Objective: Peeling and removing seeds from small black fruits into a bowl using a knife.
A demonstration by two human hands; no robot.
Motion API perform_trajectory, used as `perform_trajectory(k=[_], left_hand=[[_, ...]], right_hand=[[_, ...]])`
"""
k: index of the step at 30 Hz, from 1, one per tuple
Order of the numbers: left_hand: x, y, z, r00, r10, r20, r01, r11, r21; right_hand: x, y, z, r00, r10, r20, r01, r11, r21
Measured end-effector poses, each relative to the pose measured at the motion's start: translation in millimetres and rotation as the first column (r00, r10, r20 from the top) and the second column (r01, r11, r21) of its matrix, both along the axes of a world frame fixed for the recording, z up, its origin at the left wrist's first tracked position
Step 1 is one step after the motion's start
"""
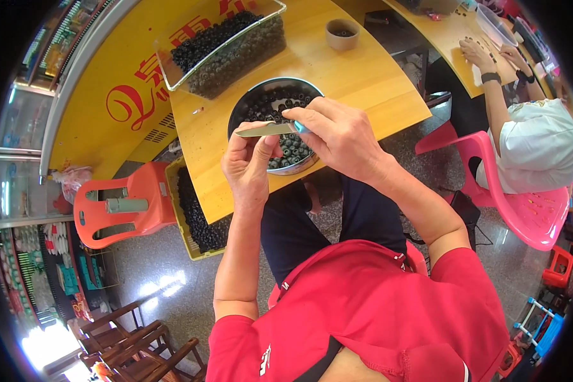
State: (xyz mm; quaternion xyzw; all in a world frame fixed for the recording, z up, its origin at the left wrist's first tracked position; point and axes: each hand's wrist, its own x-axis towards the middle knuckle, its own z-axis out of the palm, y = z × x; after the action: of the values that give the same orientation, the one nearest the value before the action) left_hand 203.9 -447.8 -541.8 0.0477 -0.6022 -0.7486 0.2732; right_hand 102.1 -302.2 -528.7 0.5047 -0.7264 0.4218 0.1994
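My right hand (347,137) is closed round the teal handle of a small knife (261,130), whose blade points left. At the blade, my left hand (247,172) is pinched, thumb and fingers together. A tiny dark piece seems to show there, but the blade and fingers mostly hide it. Both hands are above the near part of a round metal basin (234,114) on the table. Small dark round pieces (290,99) lie in the basin, with greyer-green ones (293,149) nearer me.
A clear plastic bin (270,39) full of dark pieces and a small cup (342,37) stand on the wooden table (388,95). On the floor, a yellow crate (183,216) of dark pieces sits beside an orange chair (140,200). Another person (528,140) works at a table to the right.
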Motion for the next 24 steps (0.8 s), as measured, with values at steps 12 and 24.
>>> perform_trajectory(k=[12, 24], left_hand=[[11, -4, 0, 0.997, 0.029, -0.075, -0.025, 0.999, 0.048], [11, -1, -2, 0.995, 0.027, -0.099, -0.053, 0.962, -0.268]], right_hand=[[-6, 2, -4, 0.927, 0.039, 0.373, -0.035, 0.999, -0.017], [10, -13, 9, 0.327, 0.354, 0.876, -0.219, 0.930, -0.294]])
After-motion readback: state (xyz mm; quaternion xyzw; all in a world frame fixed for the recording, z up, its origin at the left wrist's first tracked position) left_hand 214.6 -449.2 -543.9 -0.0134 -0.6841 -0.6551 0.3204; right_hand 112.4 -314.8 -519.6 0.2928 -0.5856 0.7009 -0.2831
